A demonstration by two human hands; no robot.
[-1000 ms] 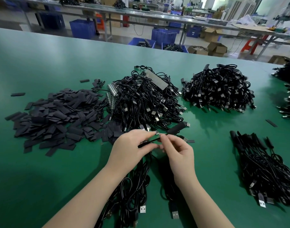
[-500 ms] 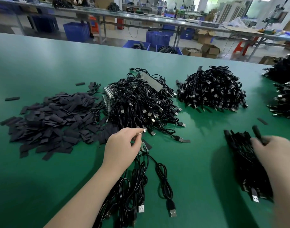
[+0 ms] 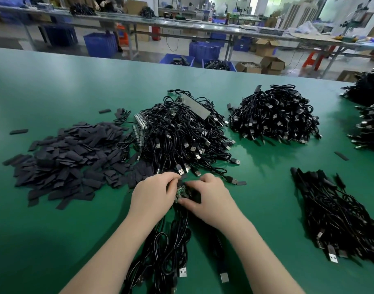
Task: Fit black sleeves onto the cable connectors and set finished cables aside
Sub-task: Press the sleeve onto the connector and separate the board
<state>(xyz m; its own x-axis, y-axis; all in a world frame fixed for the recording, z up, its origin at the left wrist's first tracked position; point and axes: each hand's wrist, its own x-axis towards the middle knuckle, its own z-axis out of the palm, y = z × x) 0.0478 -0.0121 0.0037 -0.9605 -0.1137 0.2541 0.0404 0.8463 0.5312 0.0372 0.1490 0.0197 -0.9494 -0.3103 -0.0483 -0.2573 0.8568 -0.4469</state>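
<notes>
My left hand [image 3: 153, 195] and my right hand [image 3: 211, 196] meet at the middle of the green table [image 3: 54, 240]. Between them sits a small green circuit-board connector [image 3: 181, 193] on the end of a black cable. The fingers of both hands curl round that connector end; the exact grip is partly hidden. A bundle of black USB cables [image 3: 169, 257] trails from under my hands toward me. Flat black sleeves [image 3: 69, 158] lie heaped at the left. A row of sleeved cables [image 3: 338, 215] lies at the right.
A big tangle of black USB cables [image 3: 181, 134] rises just beyond my hands, with a second pile [image 3: 275, 115] to its right and more piles [image 3: 368, 115] at the far right edge. One loose sleeve [image 3: 341, 155] lies on the table at the right.
My right hand has come back from the sleeved cables at the right to the middle, meeting my left hand at the connector. The left hand stayed in place.
</notes>
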